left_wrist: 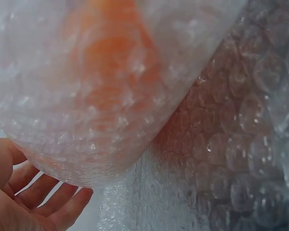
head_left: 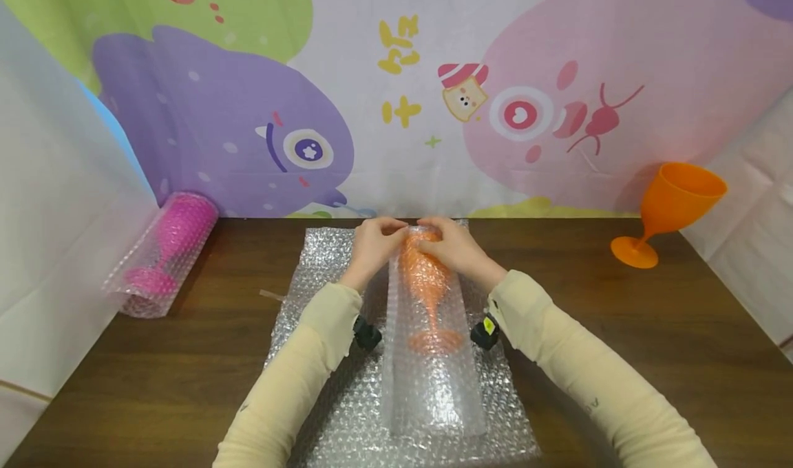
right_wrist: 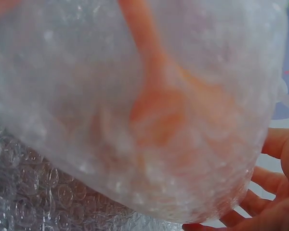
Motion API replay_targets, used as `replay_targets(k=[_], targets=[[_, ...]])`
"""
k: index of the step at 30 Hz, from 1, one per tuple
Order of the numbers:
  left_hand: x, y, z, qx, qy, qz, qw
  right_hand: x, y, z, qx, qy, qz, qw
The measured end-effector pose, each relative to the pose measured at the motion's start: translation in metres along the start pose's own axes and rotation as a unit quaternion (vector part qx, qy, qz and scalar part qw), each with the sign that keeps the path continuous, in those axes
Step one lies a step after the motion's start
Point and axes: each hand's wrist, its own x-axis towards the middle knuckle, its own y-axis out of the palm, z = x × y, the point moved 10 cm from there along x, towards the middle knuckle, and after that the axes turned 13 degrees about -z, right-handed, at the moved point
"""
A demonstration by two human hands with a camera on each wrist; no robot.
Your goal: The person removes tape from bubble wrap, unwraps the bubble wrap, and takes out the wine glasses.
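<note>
An orange goblet [head_left: 429, 282] lies inside a roll of clear bubble wrap [head_left: 434, 402], its bowl at the far end and its foot nearer the body. At the roll's far end, my left hand [head_left: 374, 248] grips the left side, with fingers curled under the wrap's edge in the left wrist view. Opposite it, my right hand [head_left: 460, 250] holds the right side, thumb across the top and fingers round the end. Beneath the roll spreads a flat bubble wrap sheet [head_left: 334, 413]. Through the layers the goblet looks blurred in both wrist views.
At the far left of the wooden table [head_left: 204, 378] lies a pink goblet [head_left: 176, 230] rolled in bubble wrap. An unwrapped orange goblet [head_left: 675, 203] stands at the back right. Behind the table hangs a cartoon-printed cloth [head_left: 396, 172].
</note>
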Motion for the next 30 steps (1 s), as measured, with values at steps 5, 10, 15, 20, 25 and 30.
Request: replay_targets(k=[5,10,15,20,25,30], targets=[[0.000,-0.002,0.005,-0.020,-0.007,-0.006,0.9997,0.000,0.000,-0.001,-0.006,-0.004,-0.004,1.0000],[0.000,-0.005,0.013,-0.052,-0.015,-0.008,0.9985,-0.002,-0.002,-0.005,-0.001,0.008,-0.012,0.9999],[0.003,-0.018,0.024,-0.064,-0.028,-0.049,0.9964,-0.005,-0.005,-0.010,0.019,0.033,-0.015,0.9991],[0.002,-0.025,0.033,-0.059,-0.053,-0.063,0.9949,-0.004,-0.007,-0.010,0.020,0.018,-0.024,0.9994],[0.001,-0.026,0.038,-0.065,-0.070,-0.060,0.9937,-0.004,-0.007,-0.009,0.020,0.016,-0.028,0.9993],[0.000,-0.027,0.044,-0.077,-0.082,-0.059,0.9919,-0.005,-0.008,-0.007,0.018,0.010,-0.031,0.9993]])
